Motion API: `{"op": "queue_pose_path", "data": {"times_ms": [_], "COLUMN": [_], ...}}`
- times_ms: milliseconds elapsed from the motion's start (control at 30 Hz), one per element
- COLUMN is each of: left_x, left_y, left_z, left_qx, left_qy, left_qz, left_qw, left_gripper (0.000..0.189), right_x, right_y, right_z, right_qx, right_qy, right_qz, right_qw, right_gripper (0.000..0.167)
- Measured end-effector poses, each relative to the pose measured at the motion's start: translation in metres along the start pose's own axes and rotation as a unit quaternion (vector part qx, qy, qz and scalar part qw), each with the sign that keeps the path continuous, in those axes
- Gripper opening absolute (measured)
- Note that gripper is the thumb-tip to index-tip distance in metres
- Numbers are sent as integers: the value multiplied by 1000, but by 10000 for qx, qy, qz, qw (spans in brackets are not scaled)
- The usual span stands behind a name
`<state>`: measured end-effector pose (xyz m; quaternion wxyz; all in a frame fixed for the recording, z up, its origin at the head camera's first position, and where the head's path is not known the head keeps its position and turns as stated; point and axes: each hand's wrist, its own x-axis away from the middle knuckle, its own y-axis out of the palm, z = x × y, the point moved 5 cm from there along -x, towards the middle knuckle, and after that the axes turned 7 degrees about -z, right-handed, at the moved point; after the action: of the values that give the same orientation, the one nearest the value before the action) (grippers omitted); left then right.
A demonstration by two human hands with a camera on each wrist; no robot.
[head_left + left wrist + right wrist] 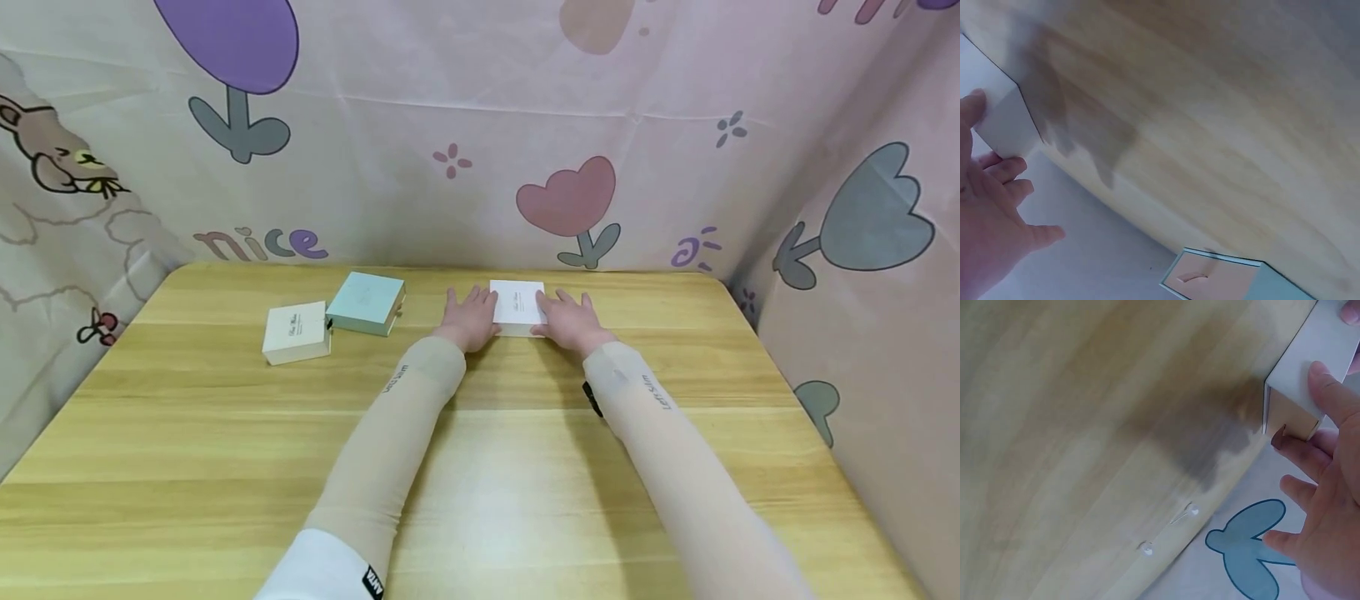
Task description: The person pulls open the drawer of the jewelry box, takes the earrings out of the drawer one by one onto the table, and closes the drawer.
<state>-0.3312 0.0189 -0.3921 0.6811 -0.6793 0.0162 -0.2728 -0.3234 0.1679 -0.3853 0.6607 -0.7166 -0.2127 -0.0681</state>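
A small white box (519, 304) with dark lettering on its lid lies near the table's far edge, between my two hands. Its left side is against my left hand (470, 320), whose thumb (972, 107) touches the box while the other fingers spread toward the curtain. On the opposite side is my right hand (572, 322), mostly splayed. Its thumb (1322, 378) rests on the white surface, and a finger reaches the side by a small ribbon tab (1279, 436).
Farther left on the wooden table (480, 467) lie a light blue box (367, 300) and a cream lettered box (296, 332). A printed curtain (420, 192) hangs along the back. Two small clear pieces (1192, 509) show near the table edge in the right wrist view.
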Motion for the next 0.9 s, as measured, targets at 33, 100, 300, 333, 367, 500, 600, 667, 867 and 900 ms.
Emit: {"op": "queue_pose_path", "data": {"times_ms": [33,100,300,333,367,500,600,667,867,900], "left_x": [0,1,3,4,4,8,16,25,54,58], "left_y": [-1,-3,-10,-10,-10,-7,-13,-18,-25,-24], "left_z": [-1,-1,3,4,4,0,-11,-24,-81,-90], "left_qx": [15,35,69,-7,-84,-308,-264,-208,-26,10], "left_qy": [-26,-61,-62,-65,-67,-105,-110,-138,-712,-867], "left_qz": [-16,-20,-11,-30,-57,19,266,407,253,183], "left_qw": [10000,10000,10000,10000,9999,9995,9992,9989,9971,9961], "left_gripper": [66,66,66,67,68,78,85,87,84,84], "right_x": [0,0,-2,-1,-1,1,3,6,18,19], "right_y": [-1,-4,-8,-8,-8,-4,-4,-6,-18,-19], "right_z": [-1,-1,1,2,2,4,3,2,1,2], "right_qx": [-29,-79,-90,-128,-139,-460,-565,-509,-398,-411], "right_qy": [-14,-34,-15,-36,-68,-216,-335,-414,-637,-660], "right_qz": [-7,-6,31,24,13,-21,156,330,666,690], "right_qw": [10000,10000,10000,9999,9999,9987,9977,9973,9949,9946], "right_gripper": [72,72,73,73,73,80,87,88,84,83]}}
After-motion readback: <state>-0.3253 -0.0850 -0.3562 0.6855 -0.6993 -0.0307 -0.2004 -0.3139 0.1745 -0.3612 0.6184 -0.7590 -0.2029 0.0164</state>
